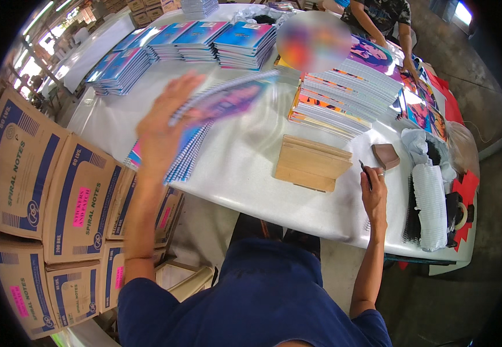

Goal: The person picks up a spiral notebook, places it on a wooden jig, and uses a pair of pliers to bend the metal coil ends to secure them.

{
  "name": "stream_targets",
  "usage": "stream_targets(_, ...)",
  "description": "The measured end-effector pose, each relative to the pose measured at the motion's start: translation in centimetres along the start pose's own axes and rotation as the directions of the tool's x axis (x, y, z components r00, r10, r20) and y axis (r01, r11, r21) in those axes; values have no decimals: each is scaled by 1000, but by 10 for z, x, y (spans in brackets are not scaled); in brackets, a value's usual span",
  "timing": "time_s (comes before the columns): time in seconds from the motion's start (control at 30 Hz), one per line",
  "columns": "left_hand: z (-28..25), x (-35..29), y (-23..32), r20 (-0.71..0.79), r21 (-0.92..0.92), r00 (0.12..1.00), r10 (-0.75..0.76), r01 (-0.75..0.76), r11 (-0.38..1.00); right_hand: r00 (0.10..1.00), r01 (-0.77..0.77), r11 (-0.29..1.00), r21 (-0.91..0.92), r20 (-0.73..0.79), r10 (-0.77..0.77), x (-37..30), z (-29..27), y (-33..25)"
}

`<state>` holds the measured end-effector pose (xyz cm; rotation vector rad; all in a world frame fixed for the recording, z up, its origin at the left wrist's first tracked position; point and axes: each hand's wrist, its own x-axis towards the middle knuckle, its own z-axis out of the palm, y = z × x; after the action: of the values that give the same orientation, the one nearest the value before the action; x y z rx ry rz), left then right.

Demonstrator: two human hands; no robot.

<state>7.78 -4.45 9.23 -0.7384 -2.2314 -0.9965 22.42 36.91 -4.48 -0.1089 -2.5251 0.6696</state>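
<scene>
My left hand (161, 124), smeared by motion, grips a spiral notebook (236, 103) with a purple and pink cover, tilted above the table. Just below it is a fanned stack of spiral notebooks (188, 155) near the table's left front edge. My right hand (373, 194) is closed around a slim black tool (366, 175) whose kind I cannot make out, at the front right of the table. Left of that hand stands a wooden rack (311, 163) of upright boards. A small brown block (385, 156) lies just beyond it. Tall piles of spiral notebooks (343, 104) rise behind the rack.
Blue notebook stacks (245, 43) line the far left of the white-covered table (233, 165). Cardboard boxes (80, 199) are piled at my left. Another person's hand (410, 69) reaches over notebooks at the far right. A white ridged bundle (430, 205) and tape roll (462, 214) sit at the right edge.
</scene>
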Motion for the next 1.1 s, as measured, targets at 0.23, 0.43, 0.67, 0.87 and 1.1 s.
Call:
stream_targets(0.23, -67, -27, -88, -51, -275, 959, -278, 254, 927, 899, 123, 947, -297, -370, -233, 15, 19, 7)
stream_targets(0.43, -20, -19, -113, -69, -797, 958, -277, 114, 593, 997, 77, 435, 897, -76, -20, 76, 74, -190)
stream_targets(0.67, -1, -1, -182, 350, -910, 916, -194, 382, 161, 990, -82, 244, 966, 107, -91, 120, 137, -271)
stream_targets(0.87, -54, 6, -237, 657, -472, 672, -341, 720, 510, 703, 676, 506, 535, -264, -660, 121, 199, -293)
stream_targets(1.1, -48, -37, -240, 670, -298, 610, -423, 743, 599, 978, 104, 842, 530, 99, -183, 85, 230, -245)
